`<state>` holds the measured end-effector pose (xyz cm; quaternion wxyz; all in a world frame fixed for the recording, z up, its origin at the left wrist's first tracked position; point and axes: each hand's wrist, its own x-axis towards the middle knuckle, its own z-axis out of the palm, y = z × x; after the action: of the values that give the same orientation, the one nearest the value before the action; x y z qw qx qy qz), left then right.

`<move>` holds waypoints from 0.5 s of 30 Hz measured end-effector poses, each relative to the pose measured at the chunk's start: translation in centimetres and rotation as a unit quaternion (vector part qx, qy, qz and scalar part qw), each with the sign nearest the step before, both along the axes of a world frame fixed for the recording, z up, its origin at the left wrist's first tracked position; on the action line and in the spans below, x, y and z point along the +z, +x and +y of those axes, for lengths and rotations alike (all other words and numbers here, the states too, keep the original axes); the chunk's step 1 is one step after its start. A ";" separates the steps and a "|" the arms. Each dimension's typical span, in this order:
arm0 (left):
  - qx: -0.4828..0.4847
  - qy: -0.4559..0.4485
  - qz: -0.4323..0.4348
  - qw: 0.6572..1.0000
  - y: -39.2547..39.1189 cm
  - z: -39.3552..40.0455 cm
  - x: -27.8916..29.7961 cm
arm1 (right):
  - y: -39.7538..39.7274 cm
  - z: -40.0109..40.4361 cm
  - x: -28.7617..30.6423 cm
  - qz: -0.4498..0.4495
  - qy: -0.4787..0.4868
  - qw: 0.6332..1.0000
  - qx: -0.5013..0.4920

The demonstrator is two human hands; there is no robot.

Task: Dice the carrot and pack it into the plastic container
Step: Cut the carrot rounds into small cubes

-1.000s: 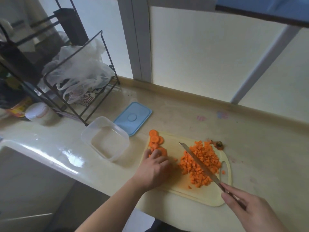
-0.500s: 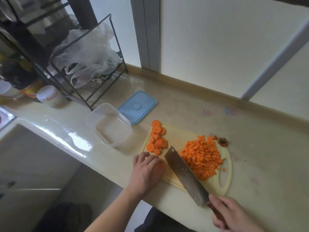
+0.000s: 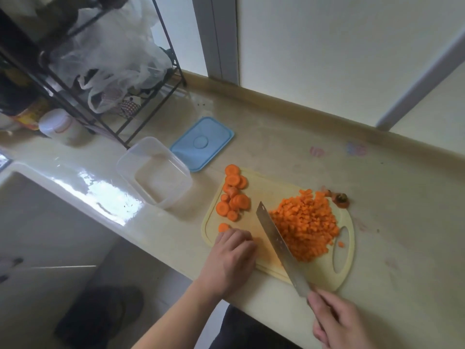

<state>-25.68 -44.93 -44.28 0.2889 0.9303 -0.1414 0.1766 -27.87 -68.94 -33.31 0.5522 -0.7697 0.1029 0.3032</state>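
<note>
Right hand [image 3: 338,321] grips the knife [image 3: 279,244], blade edging the diced carrot [image 3: 305,225], while the left hand [image 3: 230,260], fingers curled, rests on the cutting board [image 3: 266,195] near the carrot slices [image 3: 232,195].

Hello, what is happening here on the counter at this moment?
A person is dicing carrot on a cutting board. The right hand holds a knife beside the diced pile. The left hand rests by the uncut carrot slices. The plastic container has no carrot in it; its blue lid lies beside it.
</note>
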 end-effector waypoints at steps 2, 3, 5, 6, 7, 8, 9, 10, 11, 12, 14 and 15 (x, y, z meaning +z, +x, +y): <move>-0.016 -0.009 0.002 1.000 0.2 0.0 0.0 | -0.3 0.1 0.0 -0.020 -0.018 1.000 0.015; -0.017 -0.017 0.005 1.000 0.3 0.1 0.0 | -0.4 0.1 -0.1 -0.025 -0.023 0.999 0.010; -0.020 -0.033 0.008 0.999 0.4 0.3 -0.1 | -0.4 0.2 -0.1 -0.030 -0.025 0.999 -0.005; -0.025 -0.040 0.008 0.999 0.4 0.4 -0.2 | -0.3 0.2 -0.3 -0.034 -0.025 0.999 -0.005; -0.032 -0.043 0.009 0.999 0.5 0.4 -0.3 | -0.3 0.1 -0.5 -0.042 -0.028 0.999 0.004; -0.038 -0.044 0.011 0.998 0.6 0.3 -0.3 | -0.5 0.0 -0.6 -0.053 -0.035 0.998 0.020; -0.044 -0.044 0.011 0.998 0.8 0.2 -0.4 | -0.6 -0.1 -0.8 -0.054 -0.044 0.997 0.030; -0.051 -0.043 0.010 0.998 1.0 0.1 -0.4 | -0.8 0.2 -0.8 -0.054 -0.051 0.997 0.034; -0.056 -0.039 0.011 0.998 1.1 0.0 -0.5 | -0.8 0.4 -0.9 -0.058 -0.057 0.996 0.037; -0.062 -0.034 0.012 0.997 1.2 0.0 -0.7 | -0.9 0.6 -1.0 -0.068 -0.065 0.995 0.039; -0.067 -0.027 0.009 0.997 1.3 0.1 -1.0 | -0.6 0.8 -1.3 -0.080 -0.078 0.992 0.062; -0.068 -0.025 0.006 0.997 1.3 0.2 -1.1 | -0.5 0.7 -1.4 -0.076 -0.073 0.992 0.070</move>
<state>-24.42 -44.69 -45.35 0.3240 0.9122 -0.1980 0.1541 -28.39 -68.27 -34.67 0.4783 -0.8341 0.0276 0.2733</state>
